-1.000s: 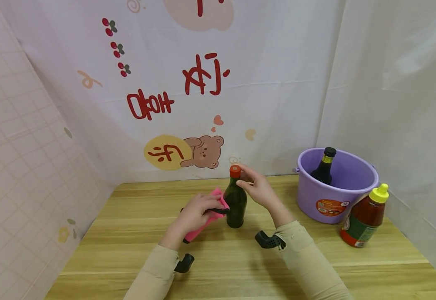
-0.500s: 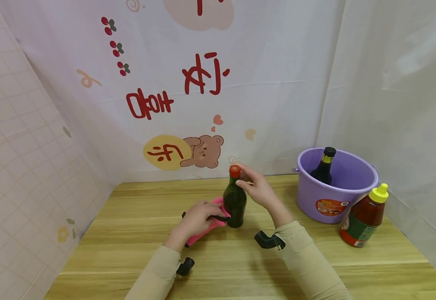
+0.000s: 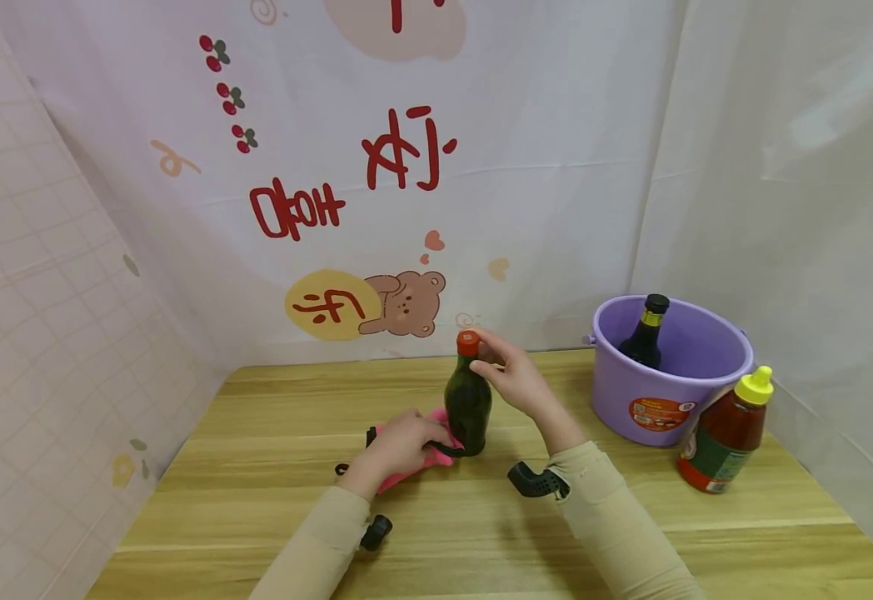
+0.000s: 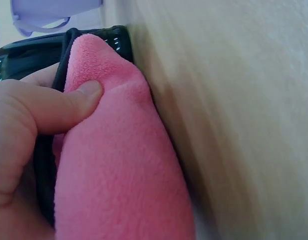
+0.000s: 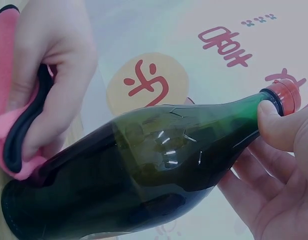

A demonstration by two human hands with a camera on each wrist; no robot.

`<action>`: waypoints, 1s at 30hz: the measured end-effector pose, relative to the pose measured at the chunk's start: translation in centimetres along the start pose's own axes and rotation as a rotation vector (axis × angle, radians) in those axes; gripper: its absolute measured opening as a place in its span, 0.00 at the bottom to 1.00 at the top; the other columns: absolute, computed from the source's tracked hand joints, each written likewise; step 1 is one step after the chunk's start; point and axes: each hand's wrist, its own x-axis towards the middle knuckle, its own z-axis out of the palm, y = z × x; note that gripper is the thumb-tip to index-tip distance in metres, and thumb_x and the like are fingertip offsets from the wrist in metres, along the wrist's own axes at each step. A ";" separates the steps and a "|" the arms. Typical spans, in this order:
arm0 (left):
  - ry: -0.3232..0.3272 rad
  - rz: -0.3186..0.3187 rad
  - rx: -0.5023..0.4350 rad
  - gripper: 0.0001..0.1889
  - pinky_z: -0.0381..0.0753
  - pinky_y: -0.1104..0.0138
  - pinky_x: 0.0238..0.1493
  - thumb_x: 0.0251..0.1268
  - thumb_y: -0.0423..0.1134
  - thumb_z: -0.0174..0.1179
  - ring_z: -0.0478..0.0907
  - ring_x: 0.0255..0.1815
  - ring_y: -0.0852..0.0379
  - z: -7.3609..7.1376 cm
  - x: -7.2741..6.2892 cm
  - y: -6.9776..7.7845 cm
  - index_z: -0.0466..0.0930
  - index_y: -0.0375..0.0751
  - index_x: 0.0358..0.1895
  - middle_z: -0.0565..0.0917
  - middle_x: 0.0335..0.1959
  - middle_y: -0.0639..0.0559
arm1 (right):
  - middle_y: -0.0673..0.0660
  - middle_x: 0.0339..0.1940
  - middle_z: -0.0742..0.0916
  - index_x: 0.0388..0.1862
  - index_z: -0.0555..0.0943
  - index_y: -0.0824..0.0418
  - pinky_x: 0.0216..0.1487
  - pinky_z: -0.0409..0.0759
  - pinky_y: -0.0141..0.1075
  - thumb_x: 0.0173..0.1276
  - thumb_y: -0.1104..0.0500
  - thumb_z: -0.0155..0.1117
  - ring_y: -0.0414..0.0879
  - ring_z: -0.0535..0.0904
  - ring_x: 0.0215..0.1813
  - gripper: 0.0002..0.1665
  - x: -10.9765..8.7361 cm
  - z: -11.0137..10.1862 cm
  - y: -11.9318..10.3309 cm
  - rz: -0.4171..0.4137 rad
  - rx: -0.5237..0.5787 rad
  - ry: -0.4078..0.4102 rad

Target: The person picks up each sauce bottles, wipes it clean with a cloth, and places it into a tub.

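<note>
A dark green glass bottle (image 3: 469, 408) with a red cap stands upright on the wooden table. My right hand (image 3: 515, 379) holds it by the neck, thumb just under the cap, as the right wrist view (image 5: 278, 165) shows. My left hand (image 3: 401, 446) pinches a pink cloth (image 4: 119, 145) with black edging between thumb and fingers. In the right wrist view the cloth lies against the lower side of the bottle, close to its base. Part of the cloth is hidden under the left hand.
To the right stands a purple bucket (image 3: 607, 379) with a dark bottle (image 3: 642, 342) inside. In front of it is a red sauce bottle (image 3: 725, 442) with a yellow cap. A white printed cloth backdrop (image 3: 556, 208) hangs behind the table (image 3: 436, 542).
My left hand has moved the pink cloth down along the bottle's left side toward its base. The right hand keeps its hold on the neck.
</note>
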 end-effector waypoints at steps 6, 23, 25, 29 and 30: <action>-0.074 -0.078 -0.019 0.11 0.75 0.58 0.51 0.61 0.32 0.68 0.76 0.37 0.58 0.0 0.1 0.1 0.89 0.56 0.40 0.85 0.36 0.68 | 0.70 0.55 0.83 0.73 0.66 0.68 0.56 0.76 0.58 0.70 0.70 0.62 0.63 0.80 0.55 0.33 0.1 0.2 -0.1 0.008 0.015 -0.001; 0.259 -0.133 -0.071 0.12 0.74 0.52 0.58 0.62 0.31 0.68 0.78 0.58 0.49 -5.4 -0.4 -1.0 0.88 0.51 0.46 0.84 0.55 0.54 | 0.66 0.51 0.84 0.73 0.69 0.63 0.55 0.78 0.55 0.70 0.67 0.63 0.60 0.81 0.54 0.32 -0.2 -0.1 -0.3 0.021 -0.020 0.006; 0.322 -0.121 -0.095 0.13 0.72 0.52 0.61 0.62 0.32 0.68 0.75 0.63 0.47 -6.4 -0.1 -0.6 0.88 0.50 0.49 0.83 0.58 0.53 | 0.66 0.51 0.84 0.73 0.69 0.63 0.55 0.78 0.55 0.70 0.67 0.63 0.60 0.81 0.54 0.32 -0.1 -0.1 -0.3 0.019 -0.015 0.004; 0.405 -0.069 -0.103 0.14 0.72 0.53 0.61 0.62 0.34 0.69 0.74 0.63 0.46 -8.0 0.7 0.6 0.88 0.49 0.51 0.83 0.57 0.54 | 0.66 0.52 0.84 0.73 0.68 0.63 0.54 0.79 0.54 0.71 0.66 0.63 0.61 0.81 0.54 0.33 -0.2 -0.1 -0.3 0.027 -0.013 -0.004; 0.415 -0.057 -0.099 0.15 0.72 0.53 0.60 0.61 0.34 0.69 0.74 0.62 0.46 -8.2 0.8 0.9 0.88 0.50 0.51 0.83 0.57 0.53 | 0.66 0.52 0.84 0.73 0.68 0.63 0.53 0.79 0.54 0.71 0.66 0.63 0.61 0.81 0.54 0.33 -0.2 -0.1 -0.3 0.027 -0.014 -0.005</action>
